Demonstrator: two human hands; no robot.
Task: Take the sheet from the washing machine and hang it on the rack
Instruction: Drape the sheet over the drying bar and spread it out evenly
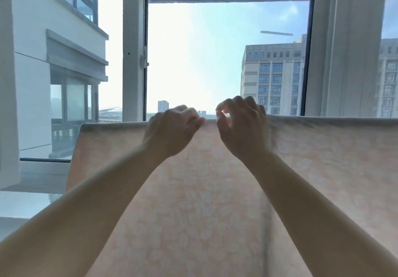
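Note:
A pale peach sheet (204,190) with a faint white flower print hangs in front of me, its top fold running straight across at hand height. The rack bar under that fold is hidden by the cloth. My left hand (172,125) pinches the top fold near the middle, fingers curled. My right hand (243,123) is just to the right of it, fingers curled over the fold and thumb bent toward them, gripping the cloth. The sheet's left edge (75,153) falls free below the fold. No washing machine is in view.
A window (215,61) with white frames (133,50) stands right behind the sheet, with sky and tall buildings (273,78) beyond. A white wall or curtain (344,61) rises at the right. A sill (43,169) lies at lower left.

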